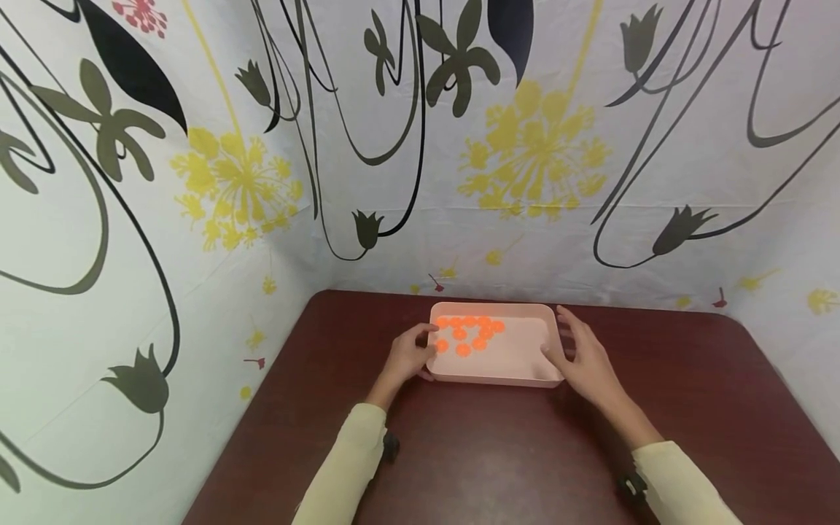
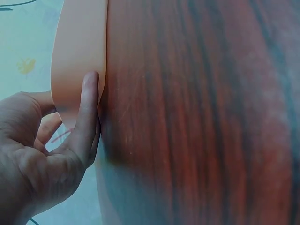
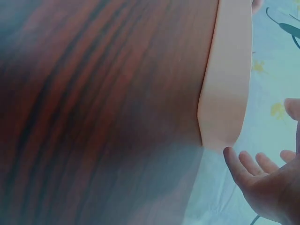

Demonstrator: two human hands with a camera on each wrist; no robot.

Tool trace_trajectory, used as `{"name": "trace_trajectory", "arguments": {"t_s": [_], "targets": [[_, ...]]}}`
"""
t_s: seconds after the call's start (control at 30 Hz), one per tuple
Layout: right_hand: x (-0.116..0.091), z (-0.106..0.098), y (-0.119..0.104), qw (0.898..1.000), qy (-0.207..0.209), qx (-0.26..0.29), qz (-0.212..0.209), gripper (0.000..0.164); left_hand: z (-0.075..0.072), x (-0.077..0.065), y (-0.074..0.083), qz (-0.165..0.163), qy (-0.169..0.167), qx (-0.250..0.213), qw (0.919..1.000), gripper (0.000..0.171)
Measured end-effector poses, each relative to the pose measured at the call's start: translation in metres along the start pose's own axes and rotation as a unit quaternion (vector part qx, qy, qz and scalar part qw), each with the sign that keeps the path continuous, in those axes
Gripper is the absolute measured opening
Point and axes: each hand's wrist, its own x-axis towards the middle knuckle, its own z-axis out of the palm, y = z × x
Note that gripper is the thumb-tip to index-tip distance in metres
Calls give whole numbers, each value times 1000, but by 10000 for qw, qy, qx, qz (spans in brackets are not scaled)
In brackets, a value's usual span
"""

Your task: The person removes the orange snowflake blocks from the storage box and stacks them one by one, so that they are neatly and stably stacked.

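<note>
A shallow pale-pink tray [image 1: 528, 343] sits on the table near its far edge. Several bright orange round pieces [image 1: 463, 350] lie in its left half; their kind is too small to tell. At the tray's left end my left hand [image 1: 407, 355] grips the side, one digit at the rim and other fingers along the outer wall. The left wrist view shows this hand [image 2: 42, 154] against the tray wall [image 2: 77, 47]. My right hand [image 1: 590, 368] is spread around the tray's right end. In the right wrist view its fingers [image 3: 238, 166] look extended beside the tray corner [image 3: 227, 70].
The dark red-brown wooden table [image 1: 499, 452] stretches in front of the tray and to both sides. Behind and beside it hangs a white cloth [image 1: 407, 240] printed with flowers and leaves. Pale-yellow sleeves [image 1: 348, 459] cover both forearms.
</note>
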Motion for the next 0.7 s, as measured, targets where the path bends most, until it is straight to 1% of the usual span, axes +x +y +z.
{"name": "trace_trajectory", "arguments": {"t_s": [0.17, 0.33, 0.5, 0.7], "targets": [[4, 6, 1, 9995, 112, -25, -278, 87, 0, 1, 0, 2, 5, -37, 10000, 44], [6, 10, -2, 9988, 208, -57, -439, 86, 0, 2, 2, -45, 14, -5, 10000, 44], [12, 15, -9, 9995, 79, 96, -298, 85, 0, 3, 2, -129, 54, 36, 9999, 44], [27, 28, -16, 9985, -196, 464, -217, 81, 0, 3, 3, -177, 76, 18, 9998, 45]]}}
